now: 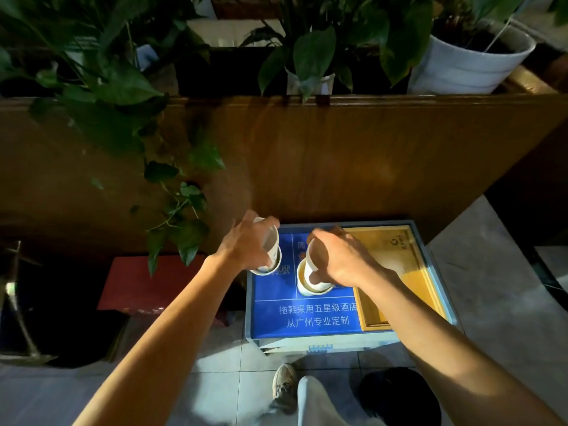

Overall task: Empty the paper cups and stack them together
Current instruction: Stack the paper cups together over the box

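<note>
Two white paper cups stand on a blue box top [307, 318]. My left hand [246, 244] grips a tilted paper cup [270, 241] whose base sits in the mouth of the left standing cup [266, 270]. My right hand [341, 259] holds another tilted paper cup [316, 256] over the right standing cup [310, 285], which holds a light brownish liquid. The lower ends of both held cups are partly hidden by my fingers.
A yellow wooden tray [396, 259] lies on the box to the right of the cups. A tall wooden planter wall [338, 155] rises behind, with leafy plants and a white pot [467, 63] above. A red box [147, 284] and dark bin sit at left on the tiled floor.
</note>
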